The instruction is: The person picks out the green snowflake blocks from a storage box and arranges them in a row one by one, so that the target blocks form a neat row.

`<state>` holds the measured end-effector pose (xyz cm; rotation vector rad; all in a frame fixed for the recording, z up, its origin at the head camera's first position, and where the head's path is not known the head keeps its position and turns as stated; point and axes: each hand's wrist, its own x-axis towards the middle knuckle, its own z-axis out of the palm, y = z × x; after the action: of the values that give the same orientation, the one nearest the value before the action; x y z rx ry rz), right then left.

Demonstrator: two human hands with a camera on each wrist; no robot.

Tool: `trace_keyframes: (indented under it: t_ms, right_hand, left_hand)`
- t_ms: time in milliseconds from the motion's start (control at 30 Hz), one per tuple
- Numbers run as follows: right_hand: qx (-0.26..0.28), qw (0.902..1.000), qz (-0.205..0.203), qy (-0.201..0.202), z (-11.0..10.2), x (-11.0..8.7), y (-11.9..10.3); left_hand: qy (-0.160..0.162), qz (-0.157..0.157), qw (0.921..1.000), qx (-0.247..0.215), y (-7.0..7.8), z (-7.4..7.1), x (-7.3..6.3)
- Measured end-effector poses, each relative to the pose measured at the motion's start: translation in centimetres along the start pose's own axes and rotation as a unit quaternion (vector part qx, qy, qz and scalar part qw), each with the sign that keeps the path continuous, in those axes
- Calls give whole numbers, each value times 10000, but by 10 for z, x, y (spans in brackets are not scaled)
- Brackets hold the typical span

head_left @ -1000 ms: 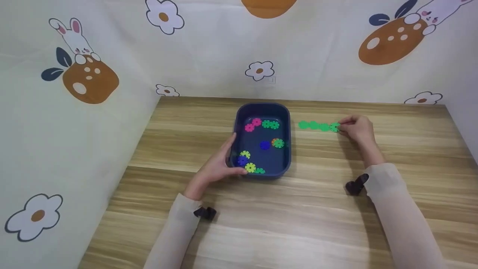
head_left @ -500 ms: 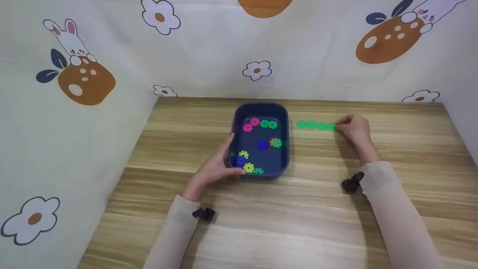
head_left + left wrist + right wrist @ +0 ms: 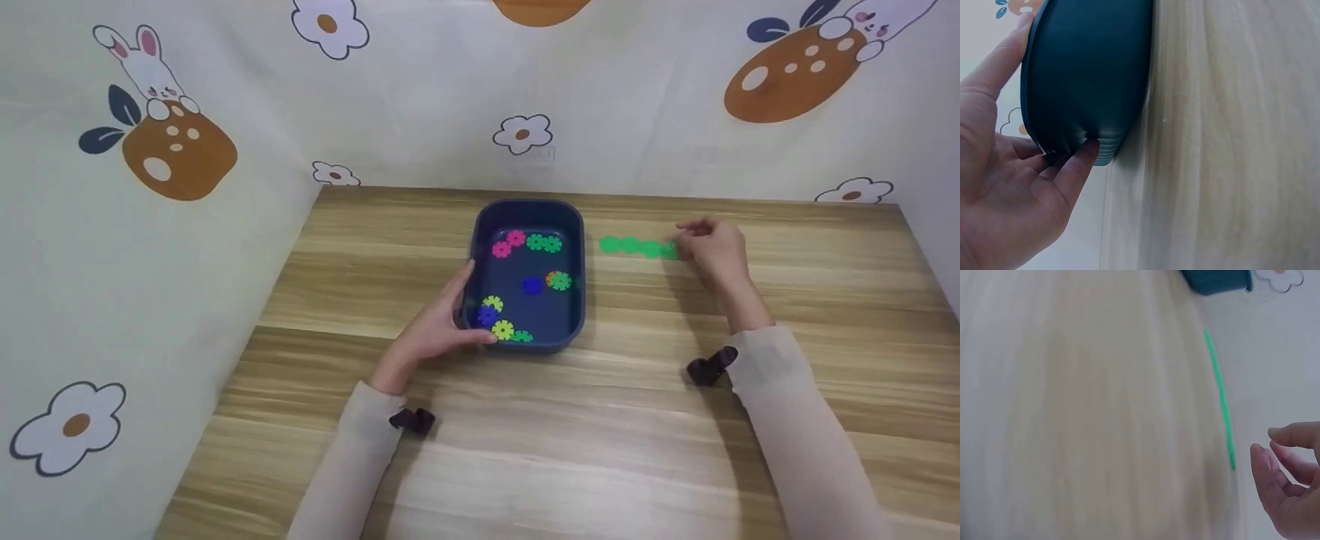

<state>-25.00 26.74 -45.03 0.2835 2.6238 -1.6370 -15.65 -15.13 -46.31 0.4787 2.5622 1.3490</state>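
In the head view my left hand (image 3: 431,330) holds the near left corner of a dark blue plastic bin (image 3: 582,262), thumb at the rim. The left wrist view shows that hand's fingers (image 3: 1076,169) against the bin's outer wall. Right of the bin, a row of joined green snowflake discs (image 3: 631,245) lies flat on the table. Over the row's right end hovers my right hand (image 3: 718,251), hiding part of the last disc. From the right wrist, the thumb and fingers of this hand (image 3: 1292,481) are loosely bent, apart and hold nothing; the row lies beside them.
Inside the bin lie pink discs (image 3: 508,244), a green pair (image 3: 544,242), a blue disc (image 3: 532,285), a green disc over an orange one (image 3: 559,281), and yellow, blue and green ones near the front. A patterned sheet (image 3: 420,97) hangs behind the wooden table (image 3: 570,450).
My right hand has let go of the row's right-end disc and lifted slightly, its fingers parting. The green row stays in place. My left hand keeps its hold on the bin.
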Motion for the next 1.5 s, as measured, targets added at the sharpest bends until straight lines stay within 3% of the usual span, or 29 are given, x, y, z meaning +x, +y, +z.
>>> trace_keyframes:
  t_ms: [333, 700, 833, 1000, 1200, 1300, 1500]
  right_hand:
    - [407, 9926, -1061, -417, 45, -16, -56]
    - [695, 9775, -1454, -1359, 120, -40, -96]
    - [259, 9780, -1327, -1588, 143, -40, -97]
    - [-707, 9814, -1036, -1456, 163, -29, -89]
    - [-1898, 9659, -987, -1459, 175, -23, -81]
    - [-2076, 9588, -1109, -1589, 178, -25, -80]
    - [-2100, 9549, -1224, -1707, 181, -25, -79]
  left_hand:
    - [-1, 53, 10000, 65, 0, -6, 1]
    - [-54, 42, 10000, -1, 3, -3, 3]
    - [-76, -3, 10000, -61, 3, -1, 3]
    - [-119, -52, 9999, -26, 4, 2, 5]
    - [-160, -31, 9999, -45, 4, 3, 5]
    - [-148, -32, 9999, -10, 3, 2, 5]
    - [-184, 17, 9998, -37, 2, 1, 5]
